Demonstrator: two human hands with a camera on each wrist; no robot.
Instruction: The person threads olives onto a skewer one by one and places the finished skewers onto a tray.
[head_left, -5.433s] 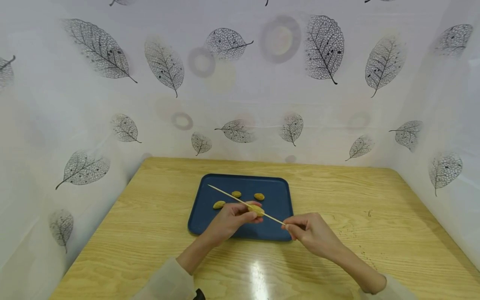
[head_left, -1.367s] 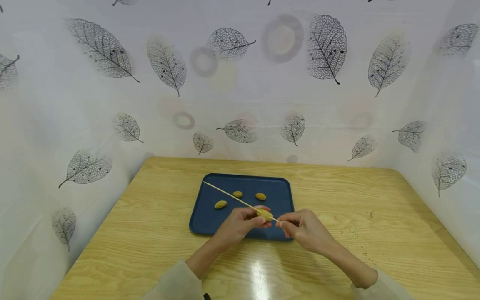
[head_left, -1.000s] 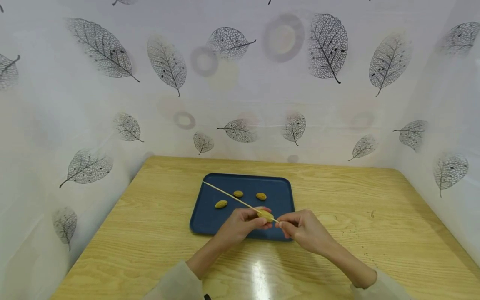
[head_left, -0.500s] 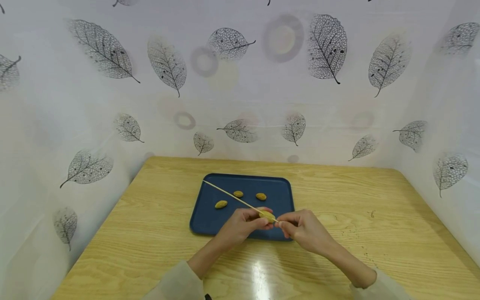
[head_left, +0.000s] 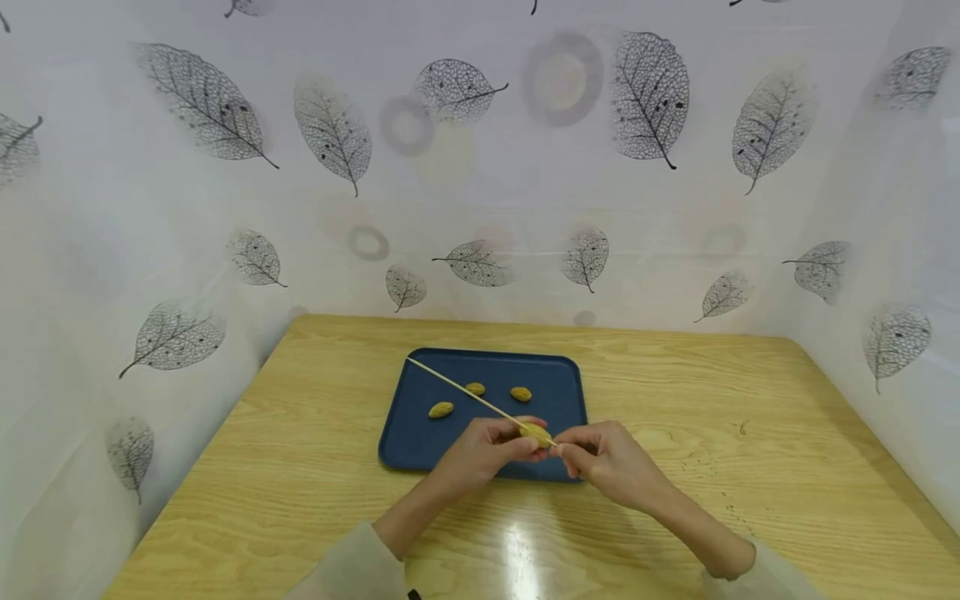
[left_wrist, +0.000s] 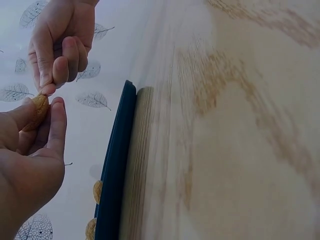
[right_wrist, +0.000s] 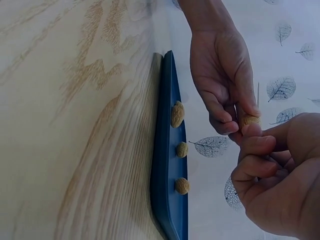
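I see a thin stick [head_left: 450, 383] lower-middle in the head view, long axis diagonal: far tip pointing upper left, near end lower right, where the right hand [head_left: 611, 467] pinches it. Left hand [head_left: 480, 450] grips a yellow oval piece [head_left: 536, 434], long axis roughly along the stick; I can't tell if it's pierced or alongside. Both overlap the blue tray [head_left: 401, 454]. Three loose pieces [head_left: 441, 410] on it, leftmost slanting up rightward.

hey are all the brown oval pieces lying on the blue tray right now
No, in the head view three oval pieces lie on the blue tray, while the left hand pinches another piece.
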